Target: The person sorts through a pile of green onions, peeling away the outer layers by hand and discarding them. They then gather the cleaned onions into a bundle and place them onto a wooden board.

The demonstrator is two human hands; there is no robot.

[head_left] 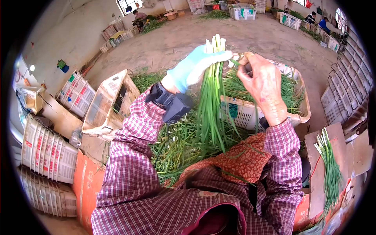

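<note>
My left hand (196,64), in a light blue and white glove, is wrapped round a bunch of garlic chives (212,102). Their pale stem ends point up and the green leaves hang down over my lap. Just right of the bunch, my bare right hand (263,80) has its thumb and forefinger pinched on a loose green chive leaf (235,62). Behind that hand stands a white plastic crate (244,113) holding more chives. A heap of loose leaves (176,147) lies below my left forearm.
A tied-looking bundle of chives (328,168) lies on cardboard (313,188) at my right. An empty-looking crate (105,105) tilts at my left. Stacked crates rise at left (47,149) and right (348,78). Other people (323,24) sit among crates farther back.
</note>
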